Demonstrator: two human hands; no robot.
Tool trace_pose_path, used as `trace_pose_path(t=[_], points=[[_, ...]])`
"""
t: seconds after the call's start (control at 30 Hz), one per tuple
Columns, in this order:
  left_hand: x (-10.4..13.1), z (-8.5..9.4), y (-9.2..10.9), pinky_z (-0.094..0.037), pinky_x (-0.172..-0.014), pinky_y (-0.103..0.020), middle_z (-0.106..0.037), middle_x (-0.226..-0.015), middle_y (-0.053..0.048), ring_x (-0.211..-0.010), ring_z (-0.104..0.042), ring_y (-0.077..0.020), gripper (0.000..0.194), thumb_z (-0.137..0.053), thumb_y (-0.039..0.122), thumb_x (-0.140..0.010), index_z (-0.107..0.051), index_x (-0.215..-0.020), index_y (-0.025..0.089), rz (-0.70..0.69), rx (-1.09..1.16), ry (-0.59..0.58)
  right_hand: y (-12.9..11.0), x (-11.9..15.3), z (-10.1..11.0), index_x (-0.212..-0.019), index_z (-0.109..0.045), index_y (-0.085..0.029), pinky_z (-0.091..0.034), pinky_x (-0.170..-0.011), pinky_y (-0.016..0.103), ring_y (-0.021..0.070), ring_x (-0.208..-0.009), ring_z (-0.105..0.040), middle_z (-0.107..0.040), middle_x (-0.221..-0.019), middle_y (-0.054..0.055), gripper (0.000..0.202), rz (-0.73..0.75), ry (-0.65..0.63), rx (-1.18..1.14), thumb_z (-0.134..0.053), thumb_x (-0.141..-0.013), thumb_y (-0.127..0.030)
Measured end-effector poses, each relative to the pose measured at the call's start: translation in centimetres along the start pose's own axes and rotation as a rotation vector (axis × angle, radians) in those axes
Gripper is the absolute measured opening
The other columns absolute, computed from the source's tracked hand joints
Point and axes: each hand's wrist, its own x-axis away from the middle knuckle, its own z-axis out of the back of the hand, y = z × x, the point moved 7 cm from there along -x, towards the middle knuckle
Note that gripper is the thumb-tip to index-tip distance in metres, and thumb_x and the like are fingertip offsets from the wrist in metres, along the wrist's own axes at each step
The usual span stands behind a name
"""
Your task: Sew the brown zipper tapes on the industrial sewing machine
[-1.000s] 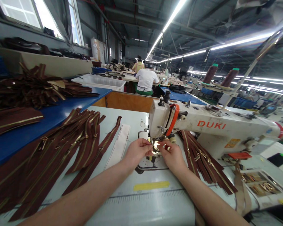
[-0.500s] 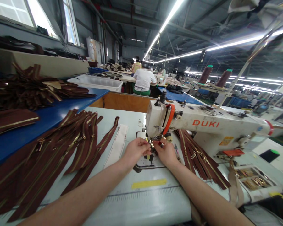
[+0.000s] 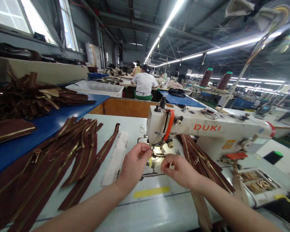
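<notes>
The sewing machine (image 3: 188, 122), white and scuffed, stands upright on the bench (image 3: 169, 212), its head at the left end of a long arm bearing 4 orange letters, DUKI. An orange guard (image 3: 169, 125) curves beside the head; the metal plate (image 3: 157, 167) beneath lies flat, partly glowing under light.

Orange letters (image 3: 207, 127) on the white sewing machine (image 3: 239, 126) read "DUKI"; its yellow label (image 3: 228, 144) is too small to read.
</notes>
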Motion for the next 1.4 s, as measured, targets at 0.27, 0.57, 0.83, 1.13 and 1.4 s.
trace_pose_path(t=[0.27,0.57,0.83,1.13,1.4], points=[[3.7,-4.3,1.2,-0.026,-0.107,-0.043,-0.066,-0.111,-0.006,-0.106,-0.058,-0.0227,0.043,-0.055,0.006,-0.073,-0.059,-0.113,0.022,-0.527,-0.592,-0.555,0.8,1.3,-0.3,-0.066,-0.063,-0.017,-0.042,-0.064,0.023,0.0121,-0.066,-0.053,-0.061,-0.068,-0.002,0.011,-0.073,-0.171,-0.353,-0.063,-0.075,-0.025],[2.3,-3.6,1.9,-0.041,-0.074,-0.028,-0.072,-0.078,-0.003,-0.075,-0.063,-0.0193,0.015,-0.055,0.019,-0.082,-0.07,-0.079,0.022,-0.455,-0.67,-0.499,2.4,-0.1,-0.9,-0.066,-0.066,-0.017,-0.041,-0.06,0.022,0.0094,-0.058,-0.051,-0.06,-0.06,-0.004,0.022,-0.209,-0.266,-0.541,-0.072,-0.066,-0.037],[-0.1,-1.5,0.8,-0.037,-0.069,-0.025,-0.073,-0.072,0.002,-0.068,-0.061,-0.0171,0.019,-0.055,0.023,-0.076,-0.074,-0.074,0.025,-0.225,-0.726,-0.499,2.0,-3.4,-2.3,-0.063,-0.067,-0.018,-0.043,-0.059,0.023,0.0105,-0.056,-0.053,-0.061,-0.057,-0.005,0.006,-0.134,-0.302,-0.42,-0.066,-0.065,-0.024],[-3.5,0.3,-1.1,-0.033,-0.053,-0.02,-0.064,-0.059,0.003,-0.059,-0.057,-0.015,0.02,-0.052,0.019,-0.072,-0.071,-0.065,0.021,-0.125,-0.717,-0.389,3.5,-3.8,-0.8,-0.062,-0.062,-0.019,-0.04,-0.054,0.022,0.0127,-0.059,-0.052,-0.059,-0.06,-0.003,0.008,-0.09,-0.105,-0.229,-0.058,-0.069,-0.018],[-3.7,-0.3,-3.1,-0.028,-0.051,-0.022,-0.06,-0.054,0.002,-0.054,-0.054,-0.0148,0.022,-0.051,0.014,-0.074,-0.067,-0.061,0.02,-0.067,-0.729,-0.261,5.0,-4.2,0.3,-0.076,-0.067,-0.02,-0.049,-0.069,0.034,0.0238,-0.077,-0.063,-0.069,-0.08,0.008,0.014,-0.05,0.291,0.143,-0.056,-0.077,-0.03]])
